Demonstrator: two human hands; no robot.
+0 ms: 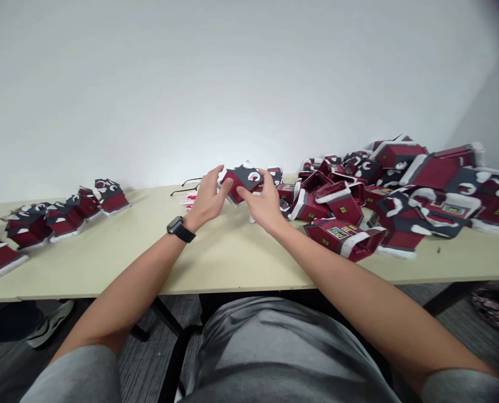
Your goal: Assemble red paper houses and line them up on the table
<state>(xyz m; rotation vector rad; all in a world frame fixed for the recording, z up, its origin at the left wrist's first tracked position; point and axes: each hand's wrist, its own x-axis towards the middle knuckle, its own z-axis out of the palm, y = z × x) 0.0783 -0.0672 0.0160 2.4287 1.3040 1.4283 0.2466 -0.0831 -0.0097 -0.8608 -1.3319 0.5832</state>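
Note:
A small toy house (241, 178) with dark red walls, a dark grey roof and white snow-like trim is held up over the middle of the table. My left hand (210, 196), with a black watch on its wrist, grips the house from its left side, the thumb against the wall. On the opposite side my right hand (266, 201) holds it too, its thumb on the lower front. The fingers behind the house are partly hidden. Just left of my left hand lie red-and-white pieces (188, 200) too small to identify, beside a pair of glasses (184, 187) partly hidden.
To the right, a large heap of similar houses (345, 207) covers the table, several tipped over with hollow undersides showing. More houses (65, 221) stand in a row at the left. The pale table (232, 268) meets a white wall. A person's shoe (50, 324) shows below left.

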